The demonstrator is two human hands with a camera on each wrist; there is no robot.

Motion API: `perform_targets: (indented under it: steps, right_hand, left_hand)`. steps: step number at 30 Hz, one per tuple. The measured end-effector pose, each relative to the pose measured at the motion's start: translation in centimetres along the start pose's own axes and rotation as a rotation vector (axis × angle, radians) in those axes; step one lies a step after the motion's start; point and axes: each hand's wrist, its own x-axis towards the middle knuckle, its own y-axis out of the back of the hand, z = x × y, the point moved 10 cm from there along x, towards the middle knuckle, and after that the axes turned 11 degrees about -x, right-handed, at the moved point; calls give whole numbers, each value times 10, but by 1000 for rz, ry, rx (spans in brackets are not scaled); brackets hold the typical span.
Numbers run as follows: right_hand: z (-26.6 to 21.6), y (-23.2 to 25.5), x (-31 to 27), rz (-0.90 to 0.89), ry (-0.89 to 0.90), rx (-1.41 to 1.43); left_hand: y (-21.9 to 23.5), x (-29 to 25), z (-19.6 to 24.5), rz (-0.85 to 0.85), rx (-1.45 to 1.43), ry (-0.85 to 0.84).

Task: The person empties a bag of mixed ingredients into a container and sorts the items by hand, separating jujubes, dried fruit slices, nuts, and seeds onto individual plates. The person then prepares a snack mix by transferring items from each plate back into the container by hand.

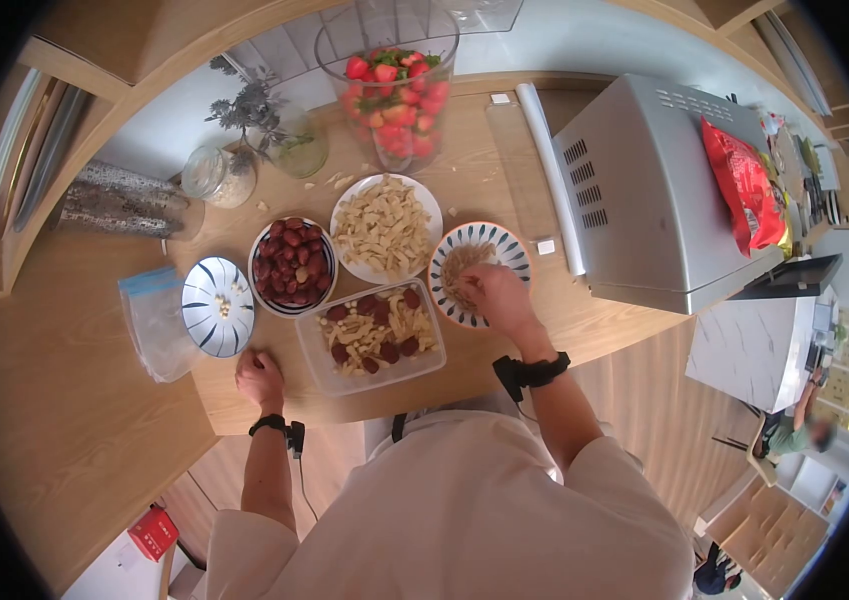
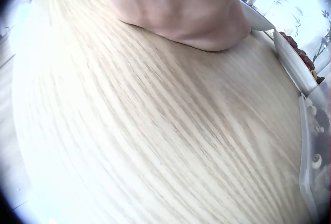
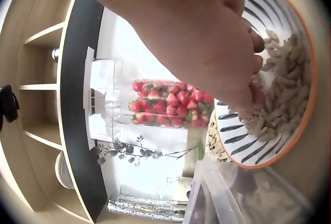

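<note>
My right hand (image 1: 501, 298) reaches into an orange-rimmed striped bowl (image 1: 522, 262), its bent fingers pinching at small pale pieces (image 1: 465, 262). Up close in the right wrist view, the fingertips of that hand (image 3: 207, 43) are among the pieces (image 3: 284, 87), partly hidden by the hand itself. My left hand (image 1: 261, 380) rests loosely curled on the table below a blue-striped dish (image 1: 207, 300) with a few small pale bits; the left wrist view shows the hand (image 2: 181, 12) on the wood. Between the hands, a clear tub (image 1: 330, 387) contains red dates, pale strips and small round bits.
Behind the tub are a bowl of red dates (image 1: 293, 265) and a white plate of pale chips (image 1: 382, 228). Strawberries (image 1: 400, 110) fill a clear container at the back. Plastic bags (image 1: 157, 330) lie left, jars back left, and a silver appliance (image 1: 635, 200) stands right.
</note>
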Motion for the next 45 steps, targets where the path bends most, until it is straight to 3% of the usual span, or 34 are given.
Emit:
perform_targets:
  steps: [2, 8, 11, 19, 22, 24, 28, 30, 32, 37, 39, 43, 45]
  right_hand:
    - [-4, 17, 1, 112, 35, 147]
    - [-11, 41, -1, 215, 36, 347]
    - [-14, 46, -2, 225, 20, 434]
    - [-48, 54, -5, 156, 106, 515]
    - [-81, 50, -8, 103, 249, 431]
    - [-112, 39, -17, 111, 447, 346]
    - [-144, 16, -25, 79, 511, 228]
    - [-157, 4, -29, 15, 522, 210]
    - [-164, -5, -30, 67, 521, 253]
    - [-168, -33, -30, -153, 433, 87]
    - [-164, -28, -30, -108, 452, 121]
    - [-142, 1, -29, 0, 447, 177]
    - [-120, 14, -31, 3, 372, 169]
  left_hand:
    - [-2, 0, -2, -16, 15, 8]
    - [1, 1, 1, 1, 16, -11]
    - [-2, 0, -3, -24, 7, 21]
    - [11, -4, 8, 83, -12, -126]
    - [6, 4, 6, 14, 3, -81]
    - [-1, 5, -1, -117, -23, -32]
    - [-5, 12, -9, -211, -89, -30]
    - [-8, 14, -17, -297, -263, 40]
    - [-6, 17, -11, -324, -293, 44]
    - [-17, 22, 11, -367, -432, 85]
    - [-17, 23, 45, -414, -658, 16]
    - [-4, 18, 122, -418, -695, -90]
    - [-5, 10, 169, -508, -767, -171]
